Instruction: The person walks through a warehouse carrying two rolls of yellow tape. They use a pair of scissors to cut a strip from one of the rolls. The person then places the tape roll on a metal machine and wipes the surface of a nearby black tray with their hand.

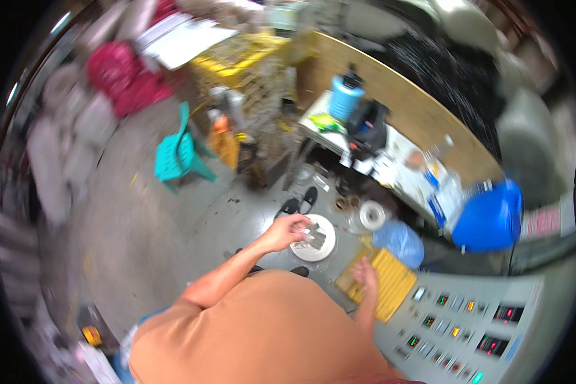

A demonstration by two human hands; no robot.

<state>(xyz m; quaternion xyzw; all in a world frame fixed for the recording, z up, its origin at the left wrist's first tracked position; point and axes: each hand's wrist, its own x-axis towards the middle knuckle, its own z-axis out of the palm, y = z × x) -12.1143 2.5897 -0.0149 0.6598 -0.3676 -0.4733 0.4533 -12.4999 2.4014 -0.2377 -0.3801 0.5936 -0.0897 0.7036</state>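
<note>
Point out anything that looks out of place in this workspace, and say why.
The pair of dark shoes on the floor, beyond the round white object near the left hand, looks odd: nobody seems to be wearing them. Blur hides finer damage.

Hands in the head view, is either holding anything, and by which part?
The left hand is at the left side of a grey thing over a white round container; blur hides any grip. The right hand shows nothing held.

Two hands [290, 232], one turquoise chair [175, 157]
</note>
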